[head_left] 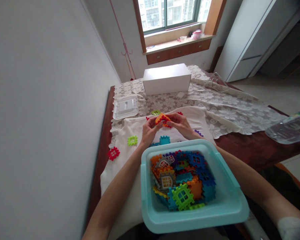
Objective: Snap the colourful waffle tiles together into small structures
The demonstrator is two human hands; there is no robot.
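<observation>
My left hand (149, 129) and my right hand (180, 124) meet over the white cloth, fingers closed around a small assembly of orange and red interlocking building panels (162, 118). The left grips its left side, the right its right side; my fingers partly cover it. Close below my hands is a blue panel (164, 140). A light-green panel (155, 112) lies just beyond them. Nearer to me, between my forearms, stands a turquoise tub (146, 213) filled with notched panels in many colours, a green window panel (183, 196) on top.
Left on the cloth (125, 166) lie a green window panel (132, 140) and a red one (113, 153); a purple piece (198, 133) lies right. Behind are a clear lid (125, 106) and a white box (167, 80). A transparent container (290, 126) is at the right edge.
</observation>
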